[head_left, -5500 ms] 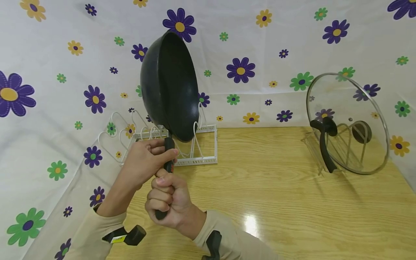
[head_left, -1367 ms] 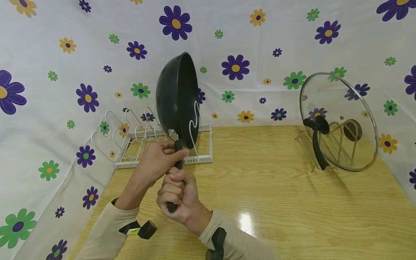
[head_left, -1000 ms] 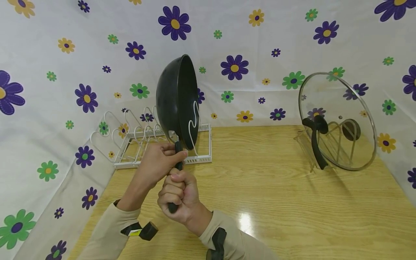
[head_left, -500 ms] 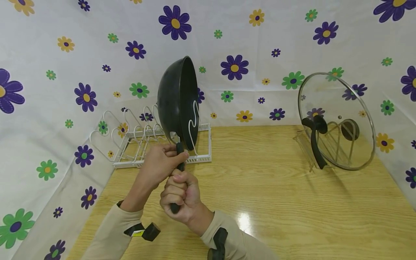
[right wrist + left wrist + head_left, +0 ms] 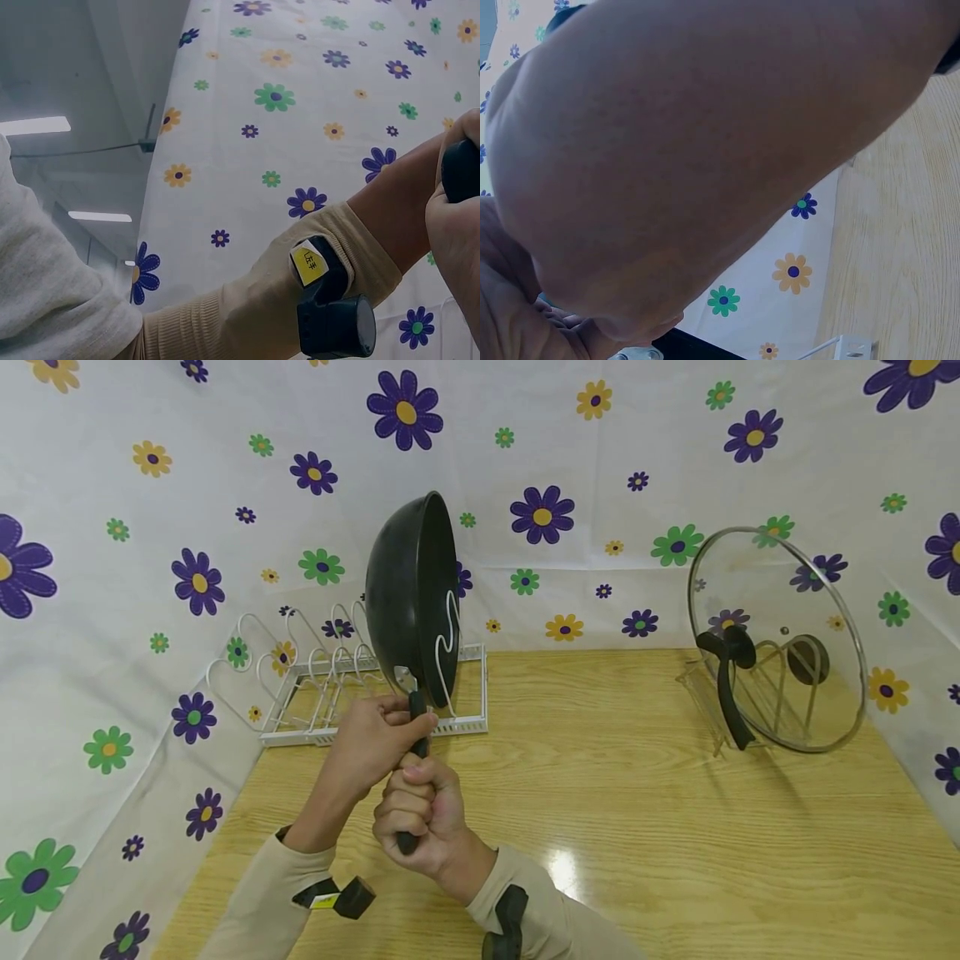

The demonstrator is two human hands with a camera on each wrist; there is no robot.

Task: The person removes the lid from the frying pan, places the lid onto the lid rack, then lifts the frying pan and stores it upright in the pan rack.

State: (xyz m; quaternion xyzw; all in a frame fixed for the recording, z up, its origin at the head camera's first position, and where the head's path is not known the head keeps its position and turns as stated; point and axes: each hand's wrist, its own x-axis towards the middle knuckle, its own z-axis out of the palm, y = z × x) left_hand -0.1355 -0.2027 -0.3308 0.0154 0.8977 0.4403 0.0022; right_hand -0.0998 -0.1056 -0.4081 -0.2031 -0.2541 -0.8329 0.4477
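A black wok (image 5: 393, 585) stands on its edge in the right part of a white wire rack (image 5: 471, 725), its hollow side facing right. One bent wire of the rack passes in front of the wok's opening. My left hand (image 5: 367, 735) pinches the upper part of the wok's black handle (image 5: 417, 702) between thumb and fingers. Just below it, my right hand (image 5: 423, 814) grips the lower handle in a fist, and the handle's end pokes out beneath. In the right wrist view the handle end (image 5: 461, 171) shows at the right edge, beside my right hand (image 5: 457, 232).
A glass lid (image 5: 780, 635) with a black handle leans in a small wire stand (image 5: 701, 702) at the right of the wooden table (image 5: 600, 793). Flowered cloth (image 5: 585, 452) hangs behind and at the left. The rack's left wire loops (image 5: 262, 668) hold nothing.
Since the earliest frame the wok has come down and turned more edge-on into the rack, both hands keeping their hold. Over the last second it has shifted only slightly right and down.
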